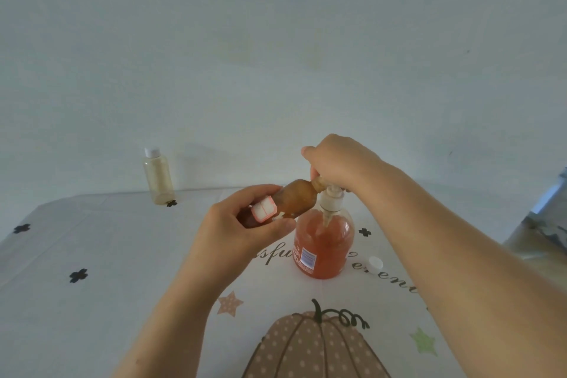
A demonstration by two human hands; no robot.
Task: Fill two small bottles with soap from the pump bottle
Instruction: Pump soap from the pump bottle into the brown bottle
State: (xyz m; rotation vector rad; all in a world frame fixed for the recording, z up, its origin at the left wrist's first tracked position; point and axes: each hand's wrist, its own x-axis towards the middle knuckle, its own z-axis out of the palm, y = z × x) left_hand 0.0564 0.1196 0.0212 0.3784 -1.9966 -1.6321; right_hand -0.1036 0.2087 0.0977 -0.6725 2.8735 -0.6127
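A pump bottle (325, 245) of orange soap stands upright in the middle of the table. My left hand (242, 227) grips the base of a small amber bottle (296, 198), tilted on its side with its mouth against the pump's spout. My right hand (337, 163) sits curled over the white pump head (331, 198), which it mostly hides. A second small bottle (158, 175), clear with a white cap and pale contents, stands upright at the far left of the table. A loose white cap (375, 264) lies right of the pump bottle.
The table wears a white cloth (107, 255) printed with a pumpkin, stars, black clovers and script lettering. A plain wall rises just behind the table's far edge. Something patterned shows at the right border (549, 221).
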